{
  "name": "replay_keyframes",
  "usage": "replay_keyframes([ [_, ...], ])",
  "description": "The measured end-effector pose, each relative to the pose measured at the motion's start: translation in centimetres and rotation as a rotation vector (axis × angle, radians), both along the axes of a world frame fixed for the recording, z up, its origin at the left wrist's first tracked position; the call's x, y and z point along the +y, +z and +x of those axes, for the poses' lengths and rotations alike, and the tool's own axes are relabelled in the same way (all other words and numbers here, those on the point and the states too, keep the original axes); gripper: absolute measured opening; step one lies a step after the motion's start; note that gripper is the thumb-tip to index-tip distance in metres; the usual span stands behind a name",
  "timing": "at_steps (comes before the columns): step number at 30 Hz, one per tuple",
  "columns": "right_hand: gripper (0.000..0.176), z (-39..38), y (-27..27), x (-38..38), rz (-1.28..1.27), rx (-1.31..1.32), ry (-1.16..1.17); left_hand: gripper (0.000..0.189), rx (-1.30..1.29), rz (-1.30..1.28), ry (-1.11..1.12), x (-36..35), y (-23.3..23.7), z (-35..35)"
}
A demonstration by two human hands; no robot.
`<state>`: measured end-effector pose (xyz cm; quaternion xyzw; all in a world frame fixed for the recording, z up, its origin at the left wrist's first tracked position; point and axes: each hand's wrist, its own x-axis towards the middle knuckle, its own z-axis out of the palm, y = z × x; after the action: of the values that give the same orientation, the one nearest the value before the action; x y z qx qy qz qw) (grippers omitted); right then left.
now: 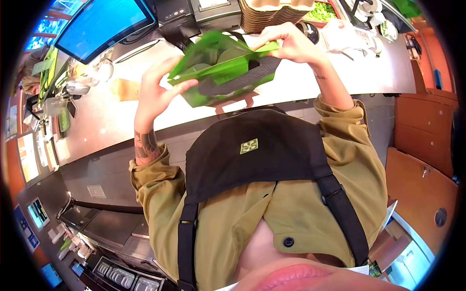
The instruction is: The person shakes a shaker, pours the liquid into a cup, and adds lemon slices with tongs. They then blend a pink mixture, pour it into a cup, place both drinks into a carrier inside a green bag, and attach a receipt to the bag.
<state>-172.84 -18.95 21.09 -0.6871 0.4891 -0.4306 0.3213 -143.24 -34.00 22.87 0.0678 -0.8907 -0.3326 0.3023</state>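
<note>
Both hands hold a green bag (233,71) by its rim above the counter. Its mouth is spread wide and dark grey patterning runs along the near side. My left hand (160,85) pinches the left edge, thumb on the near side and fingers partly hidden behind. At the upper right edge, my right hand (290,43) grips the rim between thumb and fingers. Faint round shapes show inside the bag; I cannot make out what they are. A light brown item (125,90) lies on the counter just left of my left hand.
A steel counter (97,131) runs across in front of me. Behind the bag stand a monitor (104,26), a black printer-like machine (171,12) and a stack of brown cardboard trays (272,12). Chopped greens (323,10) fill a container at back right. Orange-brown cabinets (420,179) stand to the right.
</note>
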Motion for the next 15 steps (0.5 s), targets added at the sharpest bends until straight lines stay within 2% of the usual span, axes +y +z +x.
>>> replay_keyframes([
  [1, 0.029, -0.1, 0.4, 0.0, 0.052, 0.060, -0.043, 0.024, 0.038, 0.072, -0.072, -0.4, -0.3, 0.0],
  [2, 0.025, 0.3, 0.6, 0.2, 0.012, 0.073, -0.097, 0.015, -0.161, 0.170, -0.078, -0.9, -0.1, 1.0],
  [5, 0.022, 0.1, 0.1, 0.2, 0.012, 0.037, -0.094, 0.011, -0.158, 0.265, -0.047, -0.8, -0.6, 0.9],
  [8, 0.026, 0.0, -0.1, -0.1, 0.032, -0.151, 0.001, 0.030, -0.074, 0.416, -0.050, 0.2, -0.4, 0.0],
  [9, 0.030, 0.3, 0.3, -0.1, 0.021, -0.105, 0.016, 0.037, -0.046, 0.468, -0.049, 0.4, -0.1, -0.2],
  [11, 0.039, 1.0, 1.5, -0.3, 0.000, -0.013, 0.048, 0.047, -0.176, 0.227, -0.141, 0.0, 1.5, -0.6],
  [12, 0.045, 0.8, 1.6, -0.6, 0.039, 0.017, 0.146, 0.047, -0.247, 0.116, -0.181, 0.1, 2.5, -0.8],
  [13, 0.041, 0.7, 1.0, -0.9, -0.016, 0.017, 0.176, 0.047, -0.318, 0.006, -0.222, 0.1, 2.9, -1.0],
  [15, 0.037, -0.7, 1.0, -1.0, 0.013, 0.074, 0.214, 0.034, -0.315, -0.049, -0.241, -0.9, 2.0, -0.6],
])
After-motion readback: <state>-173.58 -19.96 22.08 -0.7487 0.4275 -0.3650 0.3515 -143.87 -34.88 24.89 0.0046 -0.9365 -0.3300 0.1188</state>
